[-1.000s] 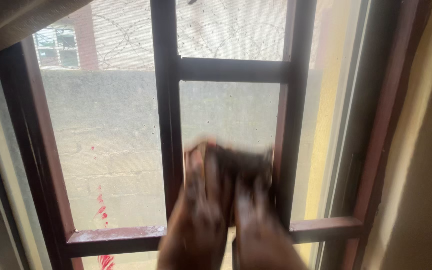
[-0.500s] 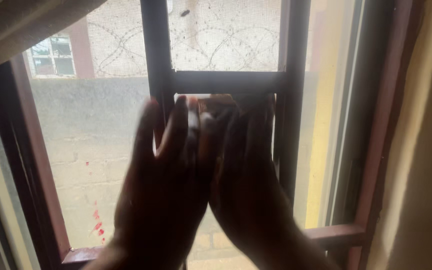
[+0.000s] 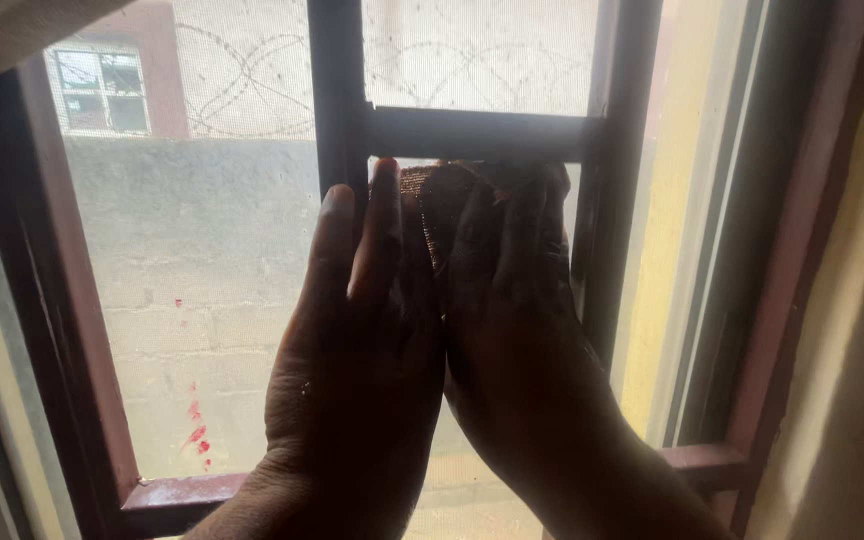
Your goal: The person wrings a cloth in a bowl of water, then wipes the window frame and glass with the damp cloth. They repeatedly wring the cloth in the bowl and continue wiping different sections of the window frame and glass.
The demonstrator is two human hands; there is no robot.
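Window pane (image 3: 222, 300): hands, brown cloth (image 3: 442, 200).

A second ago we had both hands low on pane, blurred, near bottom rail. Now left hand (image 3: 357, 340) and right hand (image 3: 512, 320) up at top of pane, pressing brown cloth (image 3: 442, 205) just under horizontal crossbar (image 3: 472, 135). Motion blur gone since half second ago; left fingers closer together; view shifted slightly.

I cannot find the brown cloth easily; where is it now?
In the head view, the brown cloth is pressed under both hands, left hand and right hand, just below the horizontal bar.
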